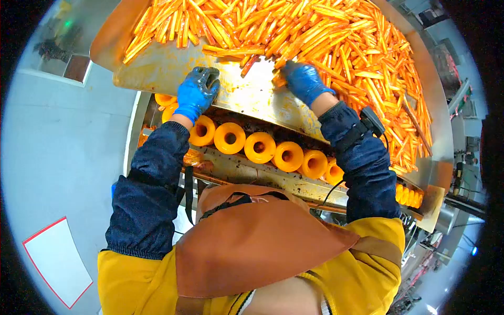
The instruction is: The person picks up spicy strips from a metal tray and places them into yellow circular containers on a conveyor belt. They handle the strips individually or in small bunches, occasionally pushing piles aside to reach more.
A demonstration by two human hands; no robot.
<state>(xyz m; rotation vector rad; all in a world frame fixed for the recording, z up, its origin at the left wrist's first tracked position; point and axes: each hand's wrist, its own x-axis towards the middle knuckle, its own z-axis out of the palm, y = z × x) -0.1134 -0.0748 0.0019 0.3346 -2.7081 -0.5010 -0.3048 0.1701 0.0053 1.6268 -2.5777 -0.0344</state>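
Note:
My left hand (198, 90), in a blue glove with dark fingertips, rests at the near edge of a metal tray (157, 71). Its fingers are curled in, and what they hold, if anything, is hidden. My right hand (304, 80), gloved the same way, is at the near side of a big heap of oily orange-red food strips (362, 52). Its fingers are closed around a few strips (278, 80), with part of them hidden under the glove. Two or three loose strips lie on the tray between the hands.
Below the tray's edge runs a row of yellow-orange ring-mouthed funnels (229, 138), with more at the right end (408, 196). A metal ledge (247, 170) with dark bits runs in front of them. A red-edged white panel (59, 262) lies on the floor at left.

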